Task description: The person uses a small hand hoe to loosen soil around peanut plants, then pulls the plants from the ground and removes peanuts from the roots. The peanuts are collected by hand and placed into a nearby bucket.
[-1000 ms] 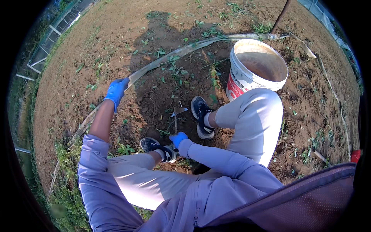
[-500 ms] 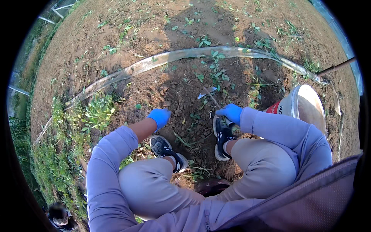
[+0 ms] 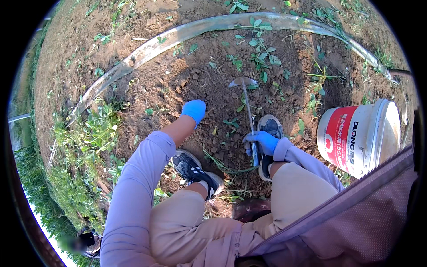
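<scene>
My left hand [image 3: 194, 110], in a blue glove, is closed just over the loose soil. Its fingertips are turned away, so what is in them, if anything, is hidden. My right hand [image 3: 266, 142], gloved in blue as well, grips a small hand hoe [image 3: 248, 104] low on its handle, beside my right shoe [image 3: 270, 126]. The hoe's thin shaft points away from me, and its wide metal blade lies at the soil by some green leafy plants [image 3: 262, 53]. Between my shoes are dug earth and a few long green stems [image 3: 227, 167].
A white bucket with a red label [image 3: 351, 135] lies tipped to my right. A pale flat strip of hose [image 3: 200, 29] arcs across the ground ahead. Low weeds [image 3: 100, 129] grow on the left. Another person [image 3: 86, 242] is at the lower left, partly cut off.
My view has tilted nearer. The hoe has swung so its shaft and blade show plainly, and my right hand is lower beside the shoe. My left hand has moved right and forward.
</scene>
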Available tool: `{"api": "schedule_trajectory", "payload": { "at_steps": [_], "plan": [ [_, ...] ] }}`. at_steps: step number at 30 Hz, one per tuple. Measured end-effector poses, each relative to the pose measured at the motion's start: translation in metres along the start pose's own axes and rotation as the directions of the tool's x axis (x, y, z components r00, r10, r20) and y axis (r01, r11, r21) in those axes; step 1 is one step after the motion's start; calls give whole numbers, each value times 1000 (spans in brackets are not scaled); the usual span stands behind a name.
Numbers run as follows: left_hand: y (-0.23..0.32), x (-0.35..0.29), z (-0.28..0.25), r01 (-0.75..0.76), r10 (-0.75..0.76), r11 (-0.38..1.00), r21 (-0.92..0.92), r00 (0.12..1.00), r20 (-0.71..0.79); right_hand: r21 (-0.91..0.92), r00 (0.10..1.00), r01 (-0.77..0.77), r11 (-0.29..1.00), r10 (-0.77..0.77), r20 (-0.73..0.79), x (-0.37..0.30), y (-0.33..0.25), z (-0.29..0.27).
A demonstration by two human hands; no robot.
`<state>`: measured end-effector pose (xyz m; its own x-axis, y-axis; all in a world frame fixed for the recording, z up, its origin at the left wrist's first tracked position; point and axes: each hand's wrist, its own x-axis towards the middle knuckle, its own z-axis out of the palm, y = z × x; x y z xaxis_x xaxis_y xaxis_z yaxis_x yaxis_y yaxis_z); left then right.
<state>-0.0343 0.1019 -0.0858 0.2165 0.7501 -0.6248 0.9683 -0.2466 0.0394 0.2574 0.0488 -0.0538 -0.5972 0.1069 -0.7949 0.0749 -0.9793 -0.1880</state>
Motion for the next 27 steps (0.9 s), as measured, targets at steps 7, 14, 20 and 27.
{"api": "schedule_trajectory", "payload": {
  "at_steps": [7, 14, 20, 27],
  "plan": [
    [-29, -36, -9, 144, -168, 593, -792, 984, 53, 191, 996, 45, 981, -59, 69, 1, -1, -7],
    [-48, 1, -15, -47, 41, 999, -15, 961, -273, 225, 993, 50, 973, -73, 96, -1, 0, -6],
    [-70, 30, -5, 44, -92, 972, -230, 975, -203, 245, 994, 34, 969, -58, 92, -4, -2, -6],
    [-121, 19, -7, -3, -527, -182, -983, 845, 95, 264, 992, 44, 963, -74, 104, -6, -2, -11]
  ]
}}
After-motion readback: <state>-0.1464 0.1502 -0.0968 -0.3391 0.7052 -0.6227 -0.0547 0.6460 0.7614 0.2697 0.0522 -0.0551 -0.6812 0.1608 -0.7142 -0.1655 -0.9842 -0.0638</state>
